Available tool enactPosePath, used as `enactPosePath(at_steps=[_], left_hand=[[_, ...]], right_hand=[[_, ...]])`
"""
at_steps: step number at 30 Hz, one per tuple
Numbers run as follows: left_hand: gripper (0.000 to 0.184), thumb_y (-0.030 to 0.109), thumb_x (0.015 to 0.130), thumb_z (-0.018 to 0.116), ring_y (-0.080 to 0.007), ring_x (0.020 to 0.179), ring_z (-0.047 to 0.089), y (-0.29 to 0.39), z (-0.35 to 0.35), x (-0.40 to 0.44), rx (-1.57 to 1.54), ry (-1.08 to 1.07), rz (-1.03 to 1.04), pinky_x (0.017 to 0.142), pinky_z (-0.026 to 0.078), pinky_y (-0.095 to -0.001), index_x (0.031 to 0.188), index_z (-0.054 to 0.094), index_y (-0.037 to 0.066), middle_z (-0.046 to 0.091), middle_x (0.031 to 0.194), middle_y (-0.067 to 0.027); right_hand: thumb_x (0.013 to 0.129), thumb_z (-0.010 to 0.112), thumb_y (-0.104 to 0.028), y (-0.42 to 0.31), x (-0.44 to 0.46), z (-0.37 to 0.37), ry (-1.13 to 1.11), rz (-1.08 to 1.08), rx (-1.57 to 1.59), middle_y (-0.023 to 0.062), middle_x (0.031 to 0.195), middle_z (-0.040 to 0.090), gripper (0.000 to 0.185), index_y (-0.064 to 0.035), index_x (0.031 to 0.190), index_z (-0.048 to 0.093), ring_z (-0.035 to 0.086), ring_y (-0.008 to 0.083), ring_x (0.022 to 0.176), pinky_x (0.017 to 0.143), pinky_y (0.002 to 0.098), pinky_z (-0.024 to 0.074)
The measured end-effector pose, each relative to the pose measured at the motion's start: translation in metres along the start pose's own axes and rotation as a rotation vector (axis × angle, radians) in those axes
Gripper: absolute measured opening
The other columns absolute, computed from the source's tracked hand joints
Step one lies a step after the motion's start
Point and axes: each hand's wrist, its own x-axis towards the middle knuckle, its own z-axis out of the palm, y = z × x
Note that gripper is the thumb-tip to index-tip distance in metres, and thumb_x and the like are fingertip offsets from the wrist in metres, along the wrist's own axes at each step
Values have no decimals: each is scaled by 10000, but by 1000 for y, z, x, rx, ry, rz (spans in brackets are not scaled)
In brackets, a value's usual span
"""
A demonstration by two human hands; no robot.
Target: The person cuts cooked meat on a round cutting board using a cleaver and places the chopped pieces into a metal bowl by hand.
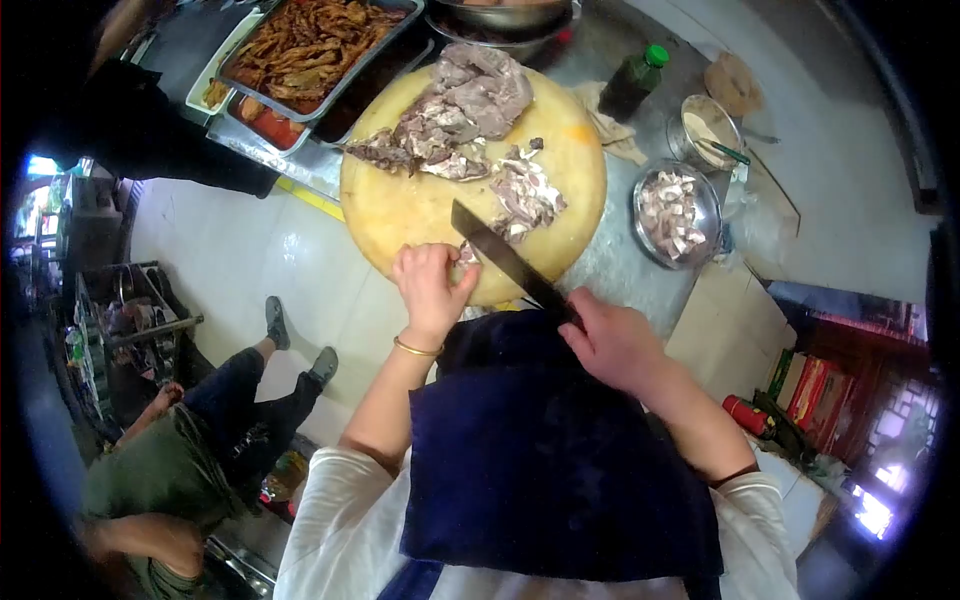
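Small pinkish-white meat piece [468,256] right at the near side of the round yellow chopping board [385,215] | left hand [430,288] pinching it, fingers curled | right hand [615,340] gripping the dark-bladed cleaver [510,262], blade slanting across, pointing at the big meat pile [475,95]!

A dark, broad-bladed knife [512,260] (tip toward the big meat) slants over the round, yellowish board [392,212], its handle in the right hand [622,342]. The left hand [432,287] touches a small meat piece [468,255] near the edge. Greyish-brown big meat [483,95] lies beyond, beside loose, pale-streaked scraps [528,195].
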Motion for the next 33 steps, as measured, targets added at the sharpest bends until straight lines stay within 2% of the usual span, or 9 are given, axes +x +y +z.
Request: enactPosePath(at_steps=[2,5,11,14,17,23,29,32,33], left_hand=[[284,230,715,814,-297,911,542,3,-4,-1,-15,-17,2,899,380,-428,896,620,129,597,875,-49],[275,206,721,800,-297,902,556,5,-5,3,-52,45,17,953,393,-451,916,627,121,594,835,-53],[237,159,740,760,-299,910,570,0,1,-1,-80,-35,43,1067,383,-491,923,620,105,600,860,-69],[214,133,739,745,-308,907,566,5,-3,-2,-84,32,65,1042,392,-483,907,616,105,600,869,-75],[224,129,721,748,-315,906,563,-4,1,-6,-53,45,102,978,410,-470,897,611,101,599,869,-84],[208,115,711,739,-318,887,554,-4,5,-7,-74,84,122,870,413,-436,877,617,98,598,872,-91],[196,110,732,743,-306,864,566,-4,-3,-3,-73,-5,103,858,416,-418,899,640,104,609,852,-81],[190,119,759,749,-300,867,575,0,-9,5,-112,1,115,855,414,-424,919,648,103,619,860,-76],[188,121,766,750,-302,870,577,-1,-7,11,-121,-47,126,852,416,-424,924,649,103,622,871,-77]], right_hand=[[931,636,-260,-4,-1,3,13,-22,-18,194,897,689,329,-46,1130,485,674,419,820,684,517,535],[937,631,-262,-10,-2,0,-31,63,-37,179,924,697,315,-50,1120,487,682,410,828,688,512,544],[938,633,-274,-14,-5,1,-37,40,-84,179,865,695,301,-61,1093,486,686,405,798,668,515,547],[935,637,-278,-16,-6,9,-23,5,-93,179,828,692,300,-70,1087,483,685,408,754,648,527,544],[933,638,-250,-23,-5,6,-92,44,-135,188,847,677,282,-60,1073,483,666,429,787,648,520,520],[941,628,-258,-32,12,7,-187,116,-140,192,824,682,282,-50,1057,478,669,424,748,639,532,516],[944,611,-284,-22,47,33,-115,81,-120,180,796,700,294,-49,1088,507,688,425,759,670,534,542],[941,624,-288,2,31,32,32,0,6,161,777,692,269,-70,1057,519,681,421,739,666,534,541],[939,634,-280,5,21,26,55,54,34,159,766,686,267,-73,1065,521,676,417,726,655,528,537]])
